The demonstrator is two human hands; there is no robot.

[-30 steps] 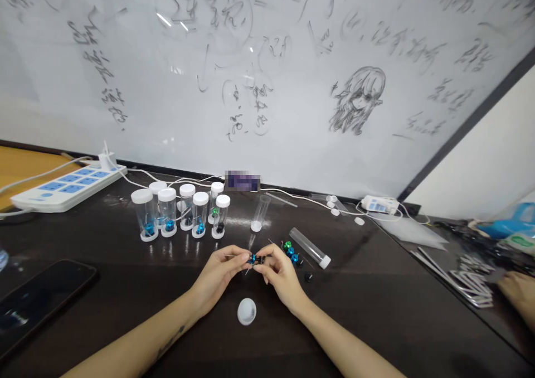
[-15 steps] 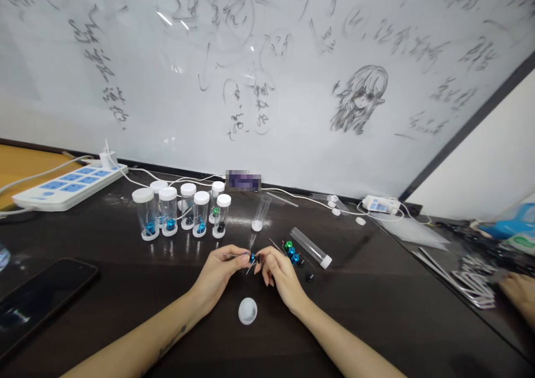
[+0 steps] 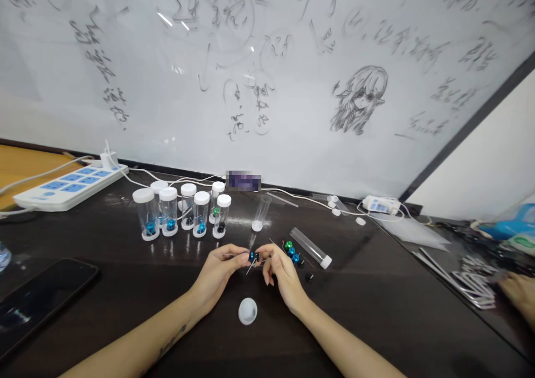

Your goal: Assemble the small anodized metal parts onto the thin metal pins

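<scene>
Between my hands is a small blue-and-black round part (image 3: 252,256) with thin wire-like strands sticking out of it. My left hand (image 3: 219,272) pinches its left side between thumb and fingertips. At its black right end, the fingers of my right hand (image 3: 281,269) are closed in a pinch. One pale strand slants down below the fingers. Just right of my right hand lie several similar parts in green (image 3: 288,245), blue (image 3: 295,258) and black. Nearer to me, a white round cap (image 3: 248,311) sits on the dark table.
Several capped clear tubes (image 3: 168,213) with blue, green or black parts stand at left. One uncapped tube (image 3: 259,213) stands ahead; another tube (image 3: 311,248) lies at right. A phone (image 3: 45,297), power strip (image 3: 71,183) and metal strips (image 3: 455,277) lie around. Another person's hand (image 3: 518,291) shows far right.
My right fingers have shifted slightly around the black end, and the blue-and-black part has turned a little. Everything else stays in place.
</scene>
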